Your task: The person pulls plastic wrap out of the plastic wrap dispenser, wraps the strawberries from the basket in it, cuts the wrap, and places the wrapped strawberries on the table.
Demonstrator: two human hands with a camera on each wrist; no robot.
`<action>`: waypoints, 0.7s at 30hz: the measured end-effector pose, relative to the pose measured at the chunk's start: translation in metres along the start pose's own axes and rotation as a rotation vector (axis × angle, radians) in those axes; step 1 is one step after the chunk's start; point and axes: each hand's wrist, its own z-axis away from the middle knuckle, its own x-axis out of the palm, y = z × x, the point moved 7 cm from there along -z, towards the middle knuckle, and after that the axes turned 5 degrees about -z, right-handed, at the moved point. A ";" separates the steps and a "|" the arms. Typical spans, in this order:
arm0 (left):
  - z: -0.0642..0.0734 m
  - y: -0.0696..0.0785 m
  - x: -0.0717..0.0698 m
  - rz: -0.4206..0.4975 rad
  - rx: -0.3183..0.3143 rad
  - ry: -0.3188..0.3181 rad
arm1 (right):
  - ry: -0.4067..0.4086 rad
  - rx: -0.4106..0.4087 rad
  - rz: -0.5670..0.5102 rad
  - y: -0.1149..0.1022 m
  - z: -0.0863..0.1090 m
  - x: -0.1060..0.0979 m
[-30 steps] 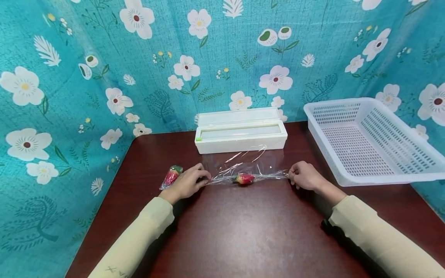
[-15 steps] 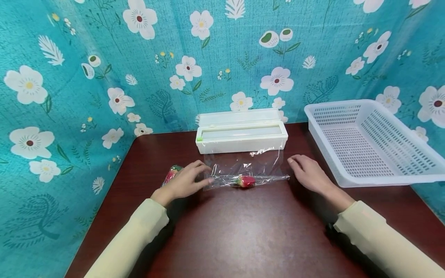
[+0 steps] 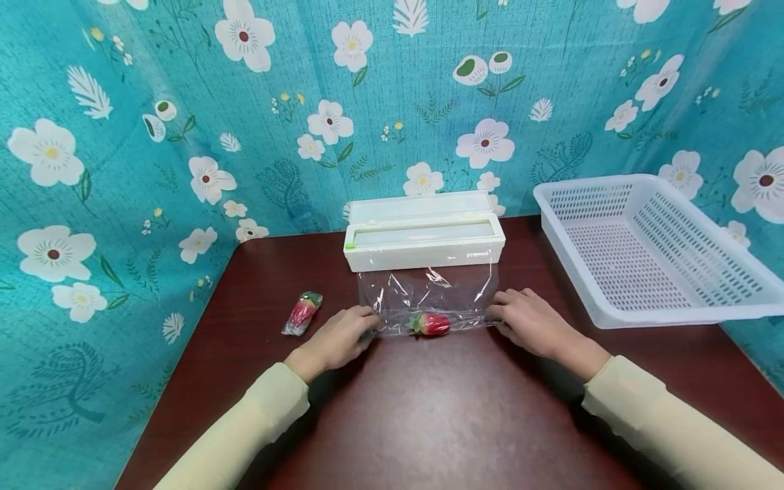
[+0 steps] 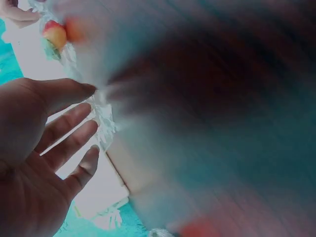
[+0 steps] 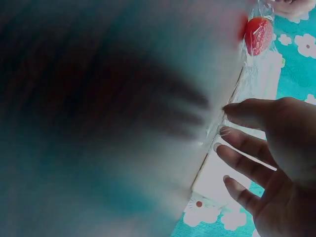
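A red strawberry [image 3: 436, 324] with green leaves lies under a fold of clear plastic wrap [image 3: 429, 289]. The wrap runs from a white wrap dispenser [image 3: 422, 254] with its lid raised. At the wrap's left edge, my left hand [image 3: 344, 339] pinches the fold, its other fingers spread in the left wrist view. My right hand [image 3: 531, 325] pinches the opposite edge, the thumb at the film in the right wrist view. Both index fingertips are largely hidden. Left of my left hand lies another strawberry [image 3: 303, 312], wrapped in film.
A white perforated plastic basket [image 3: 618, 272] stands at the right of the dark red-brown table [image 3: 422, 415]. A blue floral cloth [image 3: 392, 102] hangs behind the table and along its sides. A small green slider [image 3: 350, 246] sits on the dispenser's left end.
Both hands let go of the twisted wrap ends, moved outward, then came back in to the wrap's edges. The strawberry has turned slightly, and the film around it lies flatter.
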 end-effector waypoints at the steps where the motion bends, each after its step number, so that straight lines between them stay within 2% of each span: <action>1: 0.001 -0.001 0.000 0.012 0.000 0.009 | 0.009 0.002 -0.014 0.002 0.000 0.000; 11: 0.007 -0.020 -0.002 0.275 -0.049 0.054 | 0.046 0.088 -0.189 0.020 0.008 -0.005; 18: 0.010 -0.029 0.000 0.396 -0.087 0.048 | 0.002 0.142 -0.277 0.029 0.009 -0.001; 21: 0.009 -0.031 0.000 0.407 -0.106 0.063 | -0.017 0.159 -0.306 0.032 0.010 0.001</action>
